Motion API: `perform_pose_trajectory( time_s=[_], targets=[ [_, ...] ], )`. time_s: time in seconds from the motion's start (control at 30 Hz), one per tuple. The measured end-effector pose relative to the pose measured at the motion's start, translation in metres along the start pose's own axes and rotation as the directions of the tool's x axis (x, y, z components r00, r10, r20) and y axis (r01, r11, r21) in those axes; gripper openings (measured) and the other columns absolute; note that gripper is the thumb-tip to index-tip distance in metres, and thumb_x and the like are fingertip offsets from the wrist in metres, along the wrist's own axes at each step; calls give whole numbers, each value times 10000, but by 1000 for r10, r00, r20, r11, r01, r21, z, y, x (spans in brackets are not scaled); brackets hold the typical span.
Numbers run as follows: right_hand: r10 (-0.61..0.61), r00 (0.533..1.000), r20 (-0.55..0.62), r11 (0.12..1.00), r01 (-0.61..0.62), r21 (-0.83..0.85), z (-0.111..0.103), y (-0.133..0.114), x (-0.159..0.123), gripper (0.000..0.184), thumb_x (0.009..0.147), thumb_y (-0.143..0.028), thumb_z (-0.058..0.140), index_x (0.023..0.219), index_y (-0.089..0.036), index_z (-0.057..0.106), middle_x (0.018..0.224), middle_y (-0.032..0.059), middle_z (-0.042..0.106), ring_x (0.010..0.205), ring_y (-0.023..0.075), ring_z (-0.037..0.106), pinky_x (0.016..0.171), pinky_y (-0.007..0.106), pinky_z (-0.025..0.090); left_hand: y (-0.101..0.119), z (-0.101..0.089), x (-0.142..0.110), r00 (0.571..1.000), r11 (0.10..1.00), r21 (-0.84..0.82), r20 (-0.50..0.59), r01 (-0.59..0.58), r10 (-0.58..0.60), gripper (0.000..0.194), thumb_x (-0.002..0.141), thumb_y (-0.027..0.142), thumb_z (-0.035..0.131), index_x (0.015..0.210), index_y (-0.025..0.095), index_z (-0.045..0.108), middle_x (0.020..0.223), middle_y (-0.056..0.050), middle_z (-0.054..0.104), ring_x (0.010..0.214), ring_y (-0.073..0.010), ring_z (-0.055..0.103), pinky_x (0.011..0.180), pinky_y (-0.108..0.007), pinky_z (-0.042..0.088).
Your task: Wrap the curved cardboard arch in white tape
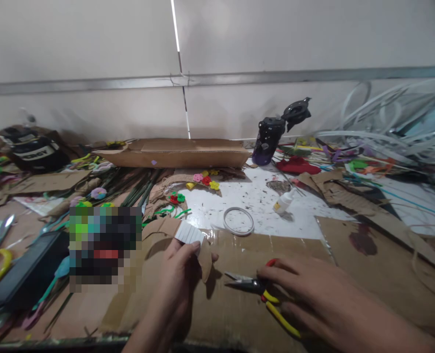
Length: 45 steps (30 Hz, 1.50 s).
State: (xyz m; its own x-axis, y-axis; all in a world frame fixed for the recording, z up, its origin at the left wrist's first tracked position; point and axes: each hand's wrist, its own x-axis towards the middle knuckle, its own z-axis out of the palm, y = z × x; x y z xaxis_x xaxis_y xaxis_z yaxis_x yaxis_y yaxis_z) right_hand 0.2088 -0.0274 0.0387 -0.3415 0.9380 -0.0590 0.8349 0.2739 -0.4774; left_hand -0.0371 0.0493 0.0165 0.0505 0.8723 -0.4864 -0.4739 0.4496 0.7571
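Left hand [181, 267] grasping cardboard strip [205, 260]; snips [253, 285] right of strip, blades [235, 280] toward it, right hand [313, 289] nearer, grip unclear.

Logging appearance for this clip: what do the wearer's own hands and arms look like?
The left hand and right hand are both ungloved. No sleeve, watch or bracelet shows in frame; rings can't be ruled out, as parts are hidden or blurred.

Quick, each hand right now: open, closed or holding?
Left hand: closed, holding a curved cardboard strip.
Right hand: partly curled at the red-and-yellow-handled snips; whether it grips them firmly cannot be told.
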Motion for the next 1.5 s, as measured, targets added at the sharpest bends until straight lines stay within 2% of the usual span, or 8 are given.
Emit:
perform_pose_trajectory(
  time_s=[0.23,0.33,0.5,0.77,0.97,1.1,1.3,1.5],
  targets=[
    [-29,993,-119,998,36,57,-13,-7,68,194,1018,-218,578,1100,-251,750,1069,59,705,998,243,653,871,371,488,-3,-4,-2,996,996,82,85,-28,21,198,750,132,683,932,197,636,770,-17,713,643,-170,673,535,-239,486],
    [-57,984,-166,996,67,59,-3,-8,104,173,982,-182,630,1090,-197,764,1087,75,704,1056,242,639,934,360,466,-4,-7,-2,993,995,97,118,-19,8,284,779,151,716,1052,195,651,824,-24,718,659,-152,651,570,-238,495],
    [16,985,-173,1000,-19,-15,19,-8,138,109,917,-191,688,964,-186,786,990,74,692,964,249,637,829,339,462,-1,-9,2,992,992,103,112,-73,61,449,762,208,813,1179,184,647,939,-50,738,681,-134,634,626,-240,506],
    [46,979,-197,979,-5,205,17,-5,134,110,879,-114,630,829,-192,688,928,43,676,902,212,624,802,314,438,2,-5,7,983,981,120,126,-152,137,405,712,204,834,1071,194,649,914,-56,767,670,-143,635,611,-242,472],
    [83,992,-93,850,-22,526,5,0,121,101,947,-286,570,880,-217,600,828,-5,644,787,188,588,707,293,443,4,2,-2,987,979,127,39,-157,153,376,748,233,828,1099,217,695,950,-46,759,716,-138,640,627,-226,441],
    [33,999,-23,780,-11,626,1,-6,115,110,921,-313,609,888,-208,605,836,3,641,782,183,577,693,285,445,1,0,4,983,969,172,79,-177,166,301,717,215,826,995,179,716,866,-59,744,685,-155,621,604,-244,434],
    [2,996,84,734,-58,677,9,-22,114,129,900,-306,653,829,-202,621,776,-16,630,738,160,564,646,254,419,-8,-1,11,976,968,165,137,-190,168,230,723,198,820,928,172,717,876,-52,745,805,-185,665,735,-267,483],
    [15,993,114,808,-79,583,14,-26,115,81,899,-214,610,820,-202,620,787,-14,655,734,155,585,638,244,408,-15,-5,13,965,962,180,201,-205,168,258,766,200,802,1014,168,738,951,-70,766,868,-212,689,799,-298,511]
  ],
)
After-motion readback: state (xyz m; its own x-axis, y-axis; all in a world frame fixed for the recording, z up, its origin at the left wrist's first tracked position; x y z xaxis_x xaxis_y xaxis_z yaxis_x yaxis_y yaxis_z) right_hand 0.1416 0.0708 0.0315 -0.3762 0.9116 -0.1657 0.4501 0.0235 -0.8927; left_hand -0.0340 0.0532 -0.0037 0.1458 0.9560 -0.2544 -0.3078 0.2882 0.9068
